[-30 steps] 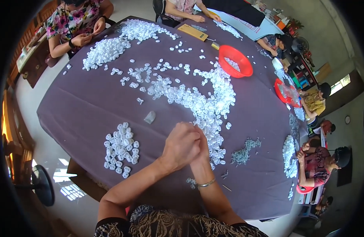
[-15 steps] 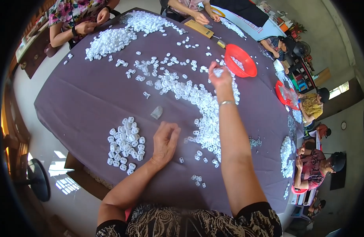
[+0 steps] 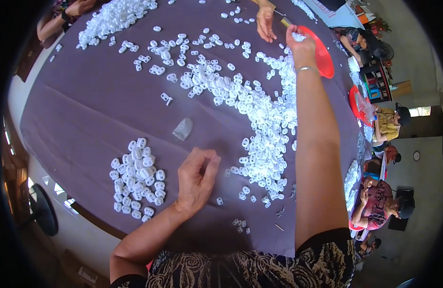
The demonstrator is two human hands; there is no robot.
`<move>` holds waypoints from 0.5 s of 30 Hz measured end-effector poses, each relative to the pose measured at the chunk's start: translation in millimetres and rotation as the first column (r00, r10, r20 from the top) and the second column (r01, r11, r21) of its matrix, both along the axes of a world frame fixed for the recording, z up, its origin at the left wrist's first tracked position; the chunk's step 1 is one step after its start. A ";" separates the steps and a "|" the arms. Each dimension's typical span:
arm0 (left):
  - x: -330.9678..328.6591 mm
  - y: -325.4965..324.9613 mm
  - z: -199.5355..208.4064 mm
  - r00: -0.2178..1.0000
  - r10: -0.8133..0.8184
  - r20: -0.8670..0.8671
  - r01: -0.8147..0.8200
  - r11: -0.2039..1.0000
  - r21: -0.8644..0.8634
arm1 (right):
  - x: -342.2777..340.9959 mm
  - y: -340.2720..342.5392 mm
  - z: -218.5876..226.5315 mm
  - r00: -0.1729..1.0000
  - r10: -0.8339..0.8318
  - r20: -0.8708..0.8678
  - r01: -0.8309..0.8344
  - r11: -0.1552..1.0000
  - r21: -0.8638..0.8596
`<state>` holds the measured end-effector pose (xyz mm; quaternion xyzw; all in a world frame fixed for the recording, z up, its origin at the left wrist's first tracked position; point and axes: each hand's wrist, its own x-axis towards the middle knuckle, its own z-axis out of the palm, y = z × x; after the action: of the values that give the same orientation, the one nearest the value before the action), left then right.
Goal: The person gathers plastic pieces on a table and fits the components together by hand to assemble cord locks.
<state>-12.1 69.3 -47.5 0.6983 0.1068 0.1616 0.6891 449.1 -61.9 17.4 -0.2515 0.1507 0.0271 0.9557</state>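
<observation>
My right hand (image 3: 302,44) reaches to the near left rim of a red plastic bowl (image 3: 322,56), fingers closed round a few small white two-hole plastic pieces. My arm hides part of the bowl and its contents. Below it spreads a long curved heap of the same white pieces (image 3: 264,120). My left hand (image 3: 195,180) rests on the cloth with its fingers loosely curled, and nothing shows in the gap beside the thumb. It lies between that heap and a smaller pile of white pieces (image 3: 135,175) to the left.
A dark purple cloth (image 3: 87,110) covers the table. A small grey translucent piece (image 3: 183,129) lies beyond my left hand. Another person's hand (image 3: 265,24) hangs close to my right hand. A further heap (image 3: 116,19) stands far left. Several people sit along the right side.
My right hand has moved farther out and right, up to the bowl, still closed round white pieces. Another person's hand has come nearer the bowl. My view has shifted.
</observation>
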 end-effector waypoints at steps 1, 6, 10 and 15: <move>2.1 -1.6 1.3 1.000 -0.011 -0.006 0.010 1.000 -0.013 | 16.7 -8.8 -1.6 0.999 -0.006 0.033 0.007 1.000 -0.003; 2.7 2.4 0.5 1.000 -0.012 -0.020 0.013 0.999 0.036 | 30.9 28.6 -18.1 0.995 0.041 0.094 -0.019 0.973 -0.228; 3.4 1.7 1.3 1.000 -0.011 -0.006 0.011 1.000 0.023 | 31.7 35.3 -33.6 0.989 0.103 0.102 -0.052 0.907 -0.419; 1.6 5.5 -4.7 1.000 -0.010 0.004 0.010 0.998 0.063 | -17.6 88.0 -42.1 0.971 0.053 0.231 0.094 0.809 -0.580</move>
<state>-10.5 74.8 -52.3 0.7197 0.0969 0.1628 0.6679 431.6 26.1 -24.6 -0.5341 0.0396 -0.0613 0.8422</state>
